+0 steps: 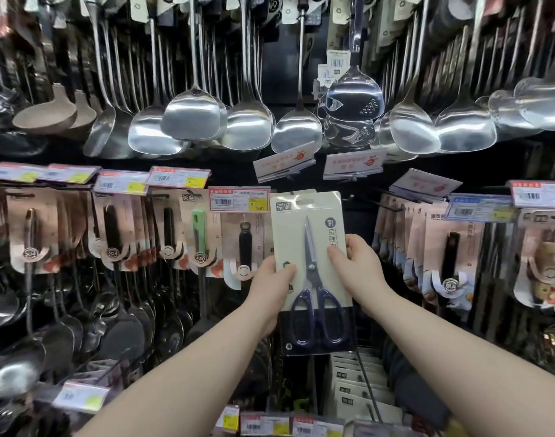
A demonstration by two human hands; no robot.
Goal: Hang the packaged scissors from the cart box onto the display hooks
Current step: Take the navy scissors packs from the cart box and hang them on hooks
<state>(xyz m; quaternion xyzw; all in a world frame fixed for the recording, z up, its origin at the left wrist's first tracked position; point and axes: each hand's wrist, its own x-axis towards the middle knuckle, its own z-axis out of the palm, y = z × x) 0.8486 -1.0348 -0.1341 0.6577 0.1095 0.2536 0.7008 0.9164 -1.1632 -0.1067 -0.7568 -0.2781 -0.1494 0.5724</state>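
Both hands hold one scissors pack (312,266) upright before the display wall. The left hand (271,283) pinches its left edge; the right hand (356,266) grips its right edge, thumb on the front. The pack's top sits beside a price tag (238,200), below the hanging steel spatulas (191,115).

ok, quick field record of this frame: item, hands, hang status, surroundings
item: packaged scissors, upright, blades up, dark blue handles down
left hand: pinches card's left edge
right hand: pinches card's right edge
hang status: hook hidden behind card, cannot tell if hung
above: steel spatulas hanging
below right: stacked packages
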